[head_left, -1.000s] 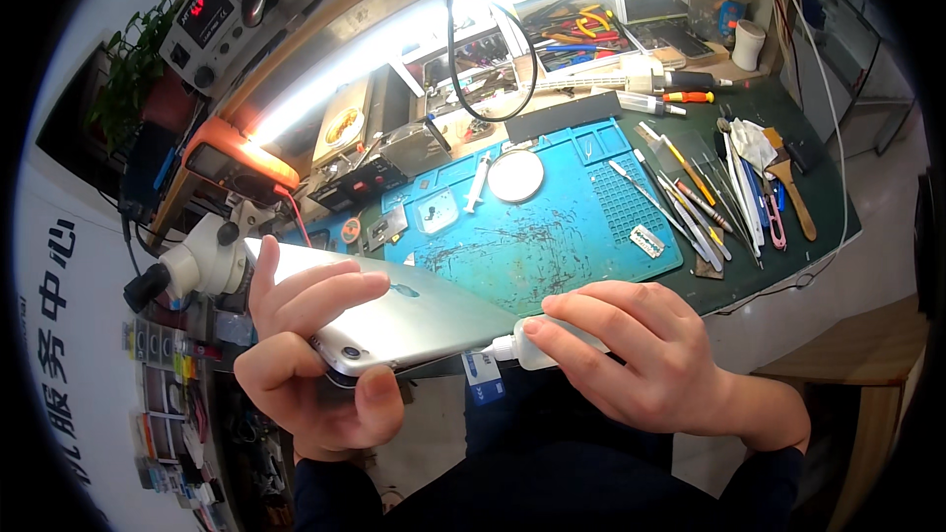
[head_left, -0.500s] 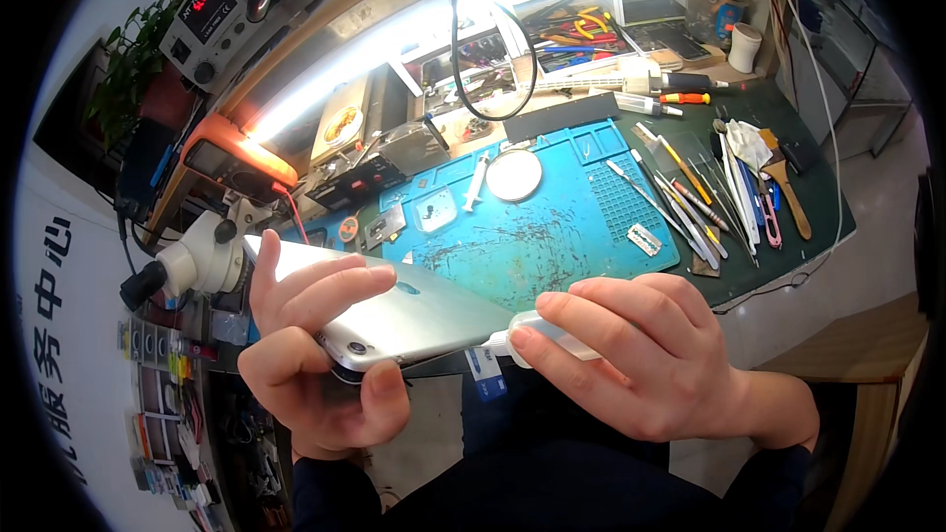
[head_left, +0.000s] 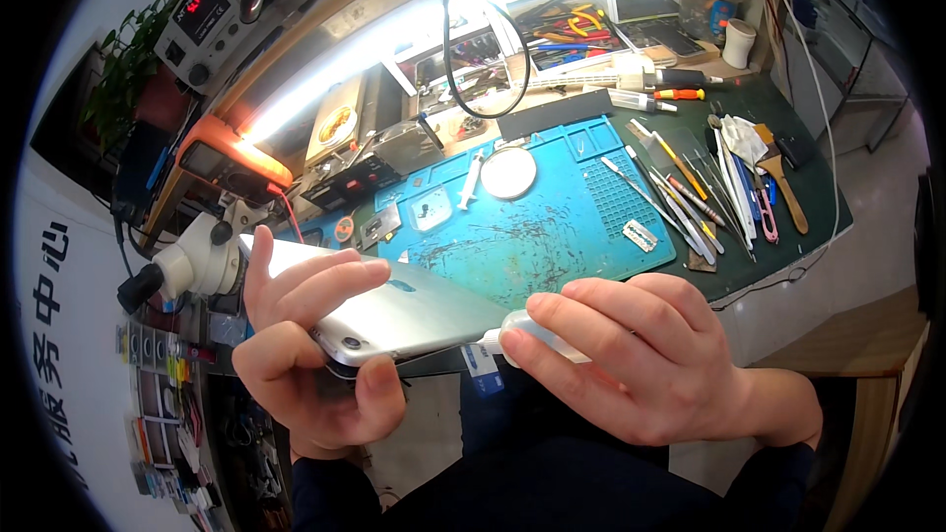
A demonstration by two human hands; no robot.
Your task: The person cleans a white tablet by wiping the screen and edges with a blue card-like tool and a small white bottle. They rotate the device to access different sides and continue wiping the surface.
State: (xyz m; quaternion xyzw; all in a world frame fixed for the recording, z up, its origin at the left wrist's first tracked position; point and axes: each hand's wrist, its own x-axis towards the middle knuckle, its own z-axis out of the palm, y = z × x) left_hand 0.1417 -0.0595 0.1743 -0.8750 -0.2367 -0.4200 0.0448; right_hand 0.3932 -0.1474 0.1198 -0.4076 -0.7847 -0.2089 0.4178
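My left hand (head_left: 325, 365) is wrapped round a silver smartphone (head_left: 424, 310), its back facing up and the camera corner close to my thumb. At that near corner a narrow dark gap shows along the phone's edge. Held in my right hand (head_left: 645, 360) is a small translucent squeeze bottle (head_left: 519, 321) with a white ribbed cap. Its thin needle tip points left and lies along the phone's near long edge. Whether the tip is inside the gap, I cannot tell. Both things are held above the front edge of the bench.
A blue work mat (head_left: 552, 227) bears a round white dish (head_left: 508, 172), a syringe (head_left: 471, 180) and a razor blade (head_left: 641, 234). Tweezers and a brush (head_left: 783, 192) lie to the right. An orange multimeter (head_left: 232, 158) and a microscope (head_left: 192, 256) stand left. A cable loop hangs overhead.
The whole view has shifted slightly. Both hands keep their grips, and the bottle's needle tip stays by the phone's near edge.
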